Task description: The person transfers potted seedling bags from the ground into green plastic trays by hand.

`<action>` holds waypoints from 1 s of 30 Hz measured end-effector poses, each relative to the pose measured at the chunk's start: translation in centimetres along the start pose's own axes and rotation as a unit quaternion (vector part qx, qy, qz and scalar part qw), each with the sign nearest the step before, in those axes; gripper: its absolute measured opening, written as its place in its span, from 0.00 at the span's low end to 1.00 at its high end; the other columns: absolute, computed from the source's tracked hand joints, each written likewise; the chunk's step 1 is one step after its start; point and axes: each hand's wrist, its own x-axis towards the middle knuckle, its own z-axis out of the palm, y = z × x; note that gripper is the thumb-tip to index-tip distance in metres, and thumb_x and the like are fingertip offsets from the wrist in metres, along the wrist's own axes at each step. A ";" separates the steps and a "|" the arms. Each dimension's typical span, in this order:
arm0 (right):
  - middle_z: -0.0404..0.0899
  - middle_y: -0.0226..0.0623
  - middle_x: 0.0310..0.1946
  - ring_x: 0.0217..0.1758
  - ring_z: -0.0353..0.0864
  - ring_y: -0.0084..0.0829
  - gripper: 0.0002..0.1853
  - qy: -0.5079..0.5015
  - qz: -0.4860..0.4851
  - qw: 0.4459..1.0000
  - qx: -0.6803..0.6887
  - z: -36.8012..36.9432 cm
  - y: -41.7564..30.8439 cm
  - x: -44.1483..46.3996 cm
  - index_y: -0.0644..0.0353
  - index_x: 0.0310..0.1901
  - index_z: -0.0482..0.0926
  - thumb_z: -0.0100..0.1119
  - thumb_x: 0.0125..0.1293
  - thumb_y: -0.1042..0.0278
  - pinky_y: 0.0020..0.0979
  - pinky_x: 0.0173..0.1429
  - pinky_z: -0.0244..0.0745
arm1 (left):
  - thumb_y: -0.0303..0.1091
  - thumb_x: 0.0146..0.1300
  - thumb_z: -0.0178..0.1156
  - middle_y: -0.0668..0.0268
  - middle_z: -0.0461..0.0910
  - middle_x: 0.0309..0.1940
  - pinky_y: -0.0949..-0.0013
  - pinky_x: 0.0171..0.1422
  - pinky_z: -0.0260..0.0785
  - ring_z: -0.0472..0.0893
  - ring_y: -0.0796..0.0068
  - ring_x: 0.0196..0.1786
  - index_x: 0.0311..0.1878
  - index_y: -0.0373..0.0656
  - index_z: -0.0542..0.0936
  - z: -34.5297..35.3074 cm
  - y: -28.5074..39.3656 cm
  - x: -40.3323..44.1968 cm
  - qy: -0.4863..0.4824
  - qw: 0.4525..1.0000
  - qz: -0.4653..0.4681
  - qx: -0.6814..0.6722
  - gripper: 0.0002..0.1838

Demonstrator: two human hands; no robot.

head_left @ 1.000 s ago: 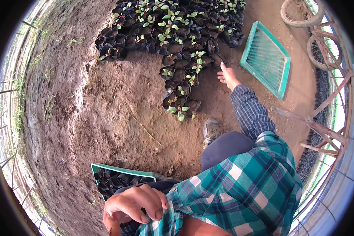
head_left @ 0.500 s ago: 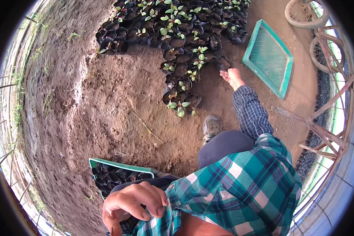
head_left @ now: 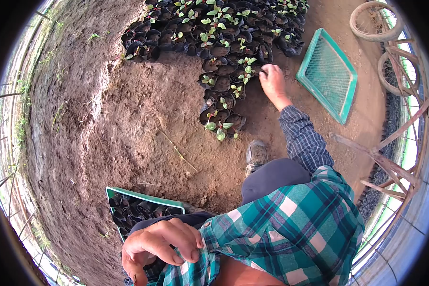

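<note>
My right hand (head_left: 273,85) reaches out to the right edge of a block of black plastic seedling bags (head_left: 222,83). Its fingers are curled down by the outer bags, and whatever lies in or under them is hidden. Many of the bags hold soil, and young green seedlings (head_left: 219,127) grow from several. My left hand (head_left: 163,243) hangs over my bent knee, loosely curved, with nothing visible in it. Just beyond it stands a green-rimmed crate (head_left: 145,196) packed with more black bags, partly covered by my leg.
A green-framed mesh screen (head_left: 327,76) lies on the ground to the right. Beyond it are wheels (head_left: 375,21) and a rusty metal frame (head_left: 395,164). Bare soil (head_left: 138,124) spreads left of the bags. My shoe (head_left: 257,152) stands close to the front bags.
My right hand has moved slightly up and left against the bags and turned over, its fingers now curled down. The black bag at its fingertips no longer shows separately. My left hand stays put.
</note>
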 end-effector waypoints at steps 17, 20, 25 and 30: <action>0.76 0.32 0.29 0.41 0.76 0.38 0.01 -0.104 -0.208 0.972 -0.031 4.6 -8.2 3.0 0.53 0.31 0.74 0.56 0.59 0.70 0.41 0.48 0.67 | 0.57 0.63 0.62 0.45 0.74 0.50 0.47 0.58 0.66 0.75 0.52 0.53 0.57 0.31 0.73 -1.7 -1.3 -0.3 0.009 1.000 -0.023 0.019 0.35; 0.75 0.38 0.30 0.40 0.77 0.44 0.08 -0.048 -0.128 0.990 0.020 1.4 -8.0 2.6 0.56 0.36 0.72 0.59 0.55 0.76 0.44 0.45 0.70 | 0.58 0.63 0.62 0.46 0.75 0.49 0.48 0.58 0.67 0.76 0.52 0.52 0.56 0.31 0.74 -2.1 -1.2 -0.3 0.013 0.999 -0.029 0.032 0.35; 0.75 0.40 0.30 0.39 0.77 0.45 0.09 -0.001 -0.060 0.998 0.020 -5.3 -5.8 -0.1 0.58 0.36 0.71 0.60 0.55 0.76 0.45 0.45 0.72 | 0.58 0.63 0.63 0.46 0.75 0.49 0.49 0.57 0.67 0.76 0.53 0.52 0.56 0.32 0.74 -2.3 -0.9 -0.4 0.019 0.999 -0.020 0.029 0.35; 0.75 0.42 0.31 0.39 0.77 0.49 0.08 -0.078 -0.038 0.994 -0.068 -9.1 -3.0 -5.2 0.60 0.38 0.72 0.60 0.58 0.76 0.47 0.43 0.71 | 0.58 0.63 0.63 0.51 0.74 0.46 0.48 0.53 0.69 0.76 0.58 0.49 0.54 0.35 0.74 -2.2 -0.5 0.4 -0.002 0.999 -0.034 0.029 0.32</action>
